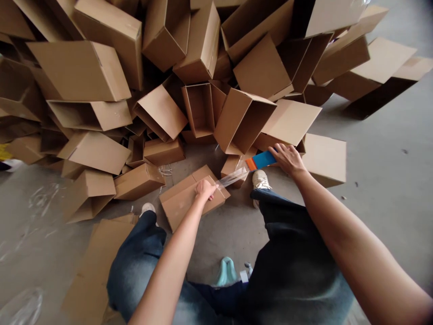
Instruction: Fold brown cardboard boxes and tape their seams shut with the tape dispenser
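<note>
A cardboard box [182, 198] lies on the floor between my feet, its flaps folded over and a seam along the top. My left hand [204, 189] rests on the box near its right side, fingers curled in on the end of a strip of clear packing tape [233, 177]. The strip runs taut up to a blue and orange tape dispenser [264, 160]. Around the dispenser's far end my right hand [287, 159] is closed, held off to the right above my shoe. The underside of the left fingers is hidden.
A large pile of open cardboard boxes [165, 108] spreads across the floor ahead. Flattened cardboard [98, 266] lies at the left by my leg. Scraps of clear plastic [23, 307] are on the floor. A turquoise object [226, 271] shows between my legs.
</note>
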Demonstrator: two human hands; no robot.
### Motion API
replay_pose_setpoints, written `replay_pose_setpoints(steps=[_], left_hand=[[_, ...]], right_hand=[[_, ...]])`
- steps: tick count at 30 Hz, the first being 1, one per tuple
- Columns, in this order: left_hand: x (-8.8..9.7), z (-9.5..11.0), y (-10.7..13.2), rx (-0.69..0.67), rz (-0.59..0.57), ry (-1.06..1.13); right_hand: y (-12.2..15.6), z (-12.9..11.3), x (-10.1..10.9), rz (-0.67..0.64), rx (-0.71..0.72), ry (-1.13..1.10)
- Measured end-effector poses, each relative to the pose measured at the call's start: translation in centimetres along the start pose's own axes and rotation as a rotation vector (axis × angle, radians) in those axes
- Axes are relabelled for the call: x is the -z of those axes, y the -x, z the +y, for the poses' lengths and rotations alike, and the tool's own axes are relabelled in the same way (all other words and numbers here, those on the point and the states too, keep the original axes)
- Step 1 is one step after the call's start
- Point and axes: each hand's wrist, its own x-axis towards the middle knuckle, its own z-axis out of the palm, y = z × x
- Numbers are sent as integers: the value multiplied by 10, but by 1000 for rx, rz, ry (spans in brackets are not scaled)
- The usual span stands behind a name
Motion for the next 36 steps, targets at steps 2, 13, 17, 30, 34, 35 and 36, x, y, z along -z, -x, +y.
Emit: replay_pose_setpoints(steps=[2, 13, 17, 30, 34, 35, 36], left_hand=[[1, 1, -2, 26, -34, 20], [4, 2, -10, 64, -101, 88], [6, 4, -8, 92, -94, 104], [-1, -6, -18, 65, -163, 200], [3, 1, -11, 86, -152, 207], [4, 3, -8, 93, -144, 211], [6, 5, -4, 101, -133, 215]], right_hand=[[0, 1, 0, 2, -6, -6], [0, -3, 8, -22, 4, 33], [-1, -3, 7, -31, 4, -18], [1, -1, -3, -19, 81, 56], [1, 0, -11, 0, 136, 35], [1, 0, -13, 2, 152, 24], [1, 0, -14, 2, 171, 22]])
